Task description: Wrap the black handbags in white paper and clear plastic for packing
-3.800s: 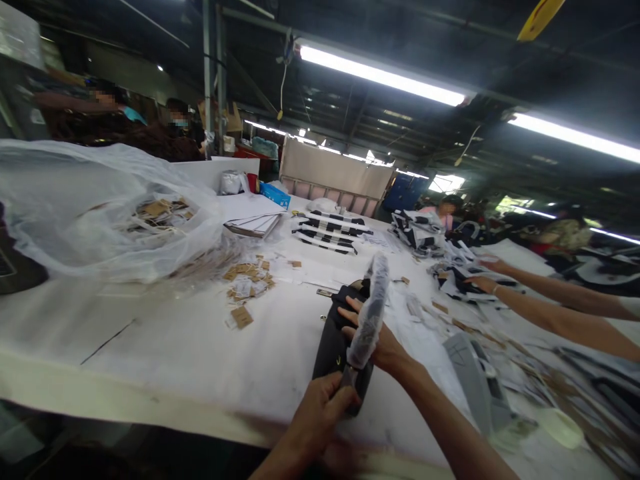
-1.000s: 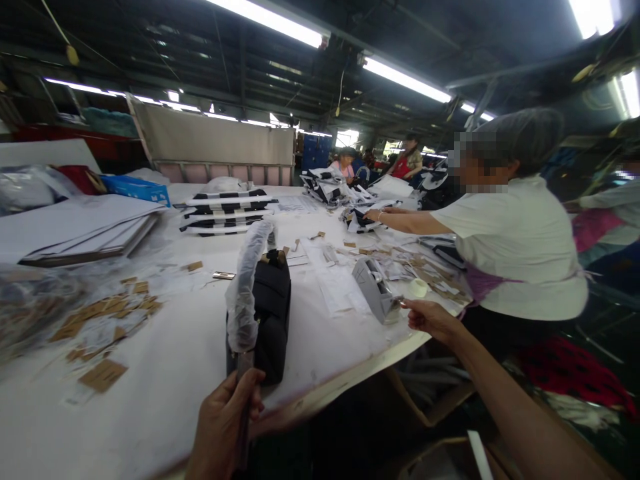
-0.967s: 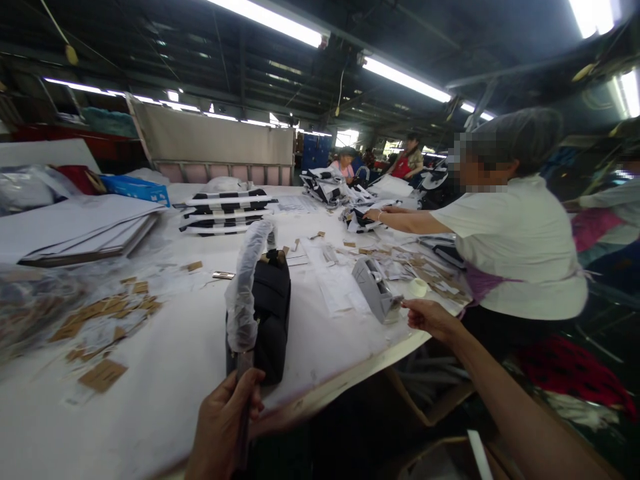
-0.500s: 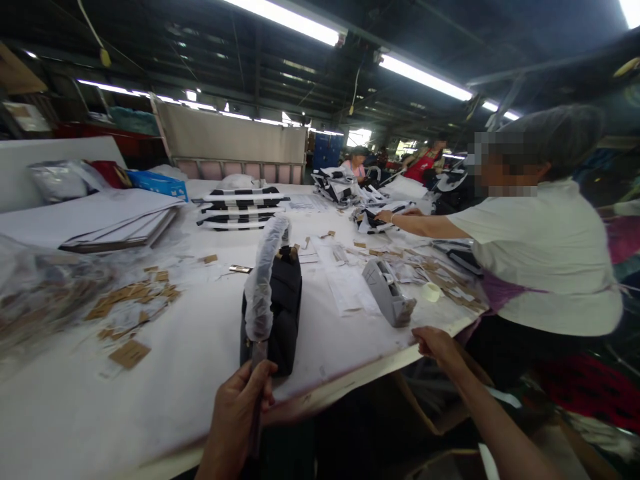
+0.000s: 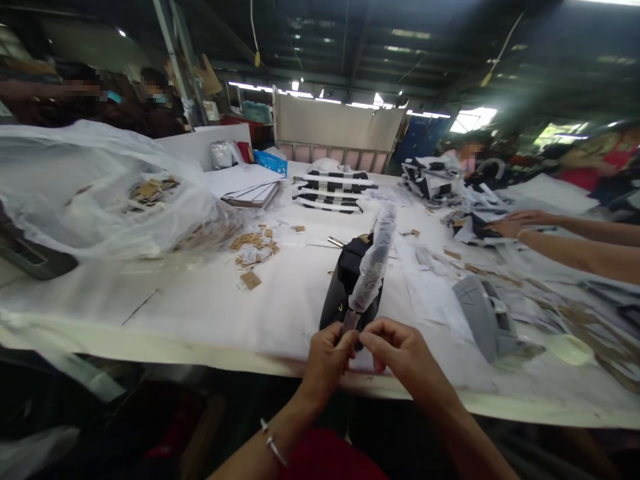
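Black handbag (image 5: 350, 287) on the tabletop (image 5: 165, 320), right ahead of both grips! Left grip (image 5: 325, 363) and right grip (image 5: 400, 350), each curled shut round the lower end of a handle in clear plastic wrap (image 5: 373, 270), knuckles almost touching. Right grip just back from beside the grey tape dispenser (image 5: 483, 317), so two grips on that one handle now, working close together. The count: one bag, one wrapped handle, one dispenser off past the right grip, one stack of black-and-white striped pieces (image 5: 333, 193) well beyond the grips, two hands of a co-worker (image 5: 510, 227) far to the right, and kraft tags (image 5: 250, 280), too many to count, ahead of the left grip.
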`<state>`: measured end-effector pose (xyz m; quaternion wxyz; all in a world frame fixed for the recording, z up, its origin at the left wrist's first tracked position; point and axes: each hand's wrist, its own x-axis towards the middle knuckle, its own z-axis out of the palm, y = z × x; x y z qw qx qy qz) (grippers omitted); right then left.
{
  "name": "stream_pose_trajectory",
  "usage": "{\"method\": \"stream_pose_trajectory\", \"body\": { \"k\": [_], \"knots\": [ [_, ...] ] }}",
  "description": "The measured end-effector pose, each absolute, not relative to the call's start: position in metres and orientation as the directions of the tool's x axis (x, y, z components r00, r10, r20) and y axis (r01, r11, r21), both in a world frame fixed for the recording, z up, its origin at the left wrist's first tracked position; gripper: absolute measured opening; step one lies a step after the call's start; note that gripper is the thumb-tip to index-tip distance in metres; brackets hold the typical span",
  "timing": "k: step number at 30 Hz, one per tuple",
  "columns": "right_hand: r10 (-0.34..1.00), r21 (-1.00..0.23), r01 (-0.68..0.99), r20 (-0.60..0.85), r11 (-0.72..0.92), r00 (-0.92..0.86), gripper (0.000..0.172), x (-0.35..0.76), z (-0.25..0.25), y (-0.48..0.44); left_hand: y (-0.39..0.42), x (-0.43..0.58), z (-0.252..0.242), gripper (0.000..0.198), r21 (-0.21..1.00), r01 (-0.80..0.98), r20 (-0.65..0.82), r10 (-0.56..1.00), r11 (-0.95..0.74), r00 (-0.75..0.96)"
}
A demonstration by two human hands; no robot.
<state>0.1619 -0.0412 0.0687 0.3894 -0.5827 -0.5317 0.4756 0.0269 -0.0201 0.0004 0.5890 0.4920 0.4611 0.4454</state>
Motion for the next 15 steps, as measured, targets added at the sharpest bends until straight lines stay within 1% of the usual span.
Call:
{"method": "stream_pose_trajectory", "body": {
  "k": [3,6,8,10,13,15],
  "knots": [
    [0.990,-0.931,0.337,-0.131,-0.140,0.050,0.032,0.153,0.063,-0.026,-0.020,0.024,-0.004,0.039,0.997,-0.044,-0.048,0.982,0.057,0.183],
    [0.987,-0.905,0.394,-0.130,-0.159,0.098,0.034,0.156,0.054,-0.015,-0.019,0.022,-0.008,0.035,0.999,-0.023,-0.021,0.982,0.026,0.188],
    [0.985,-0.897,0.407,-0.145,-0.171,0.094,0.035,0.159,0.052,-0.011,-0.019,0.019,-0.008,0.033,0.999,-0.034,-0.014,0.977,0.021,0.211],
    [0.984,-0.898,0.402,-0.164,-0.179,0.073,0.036,0.161,0.053,-0.009,-0.019,0.017,-0.005,0.035,0.995,-0.088,-0.013,0.966,0.037,0.258],
    [0.977,-0.917,0.348,-0.212,-0.195,-0.009,0.040,0.165,0.057,-0.008,-0.021,0.016,0.001,0.043,0.954,-0.255,-0.065,0.939,0.158,0.339],
    [0.960,-0.927,0.301,-0.264,-0.226,-0.094,0.042,0.170,0.060,-0.008,-0.022,0.016,0.005,0.045,0.868,-0.391,-0.141,0.908,0.305,0.395]
  ]
}}
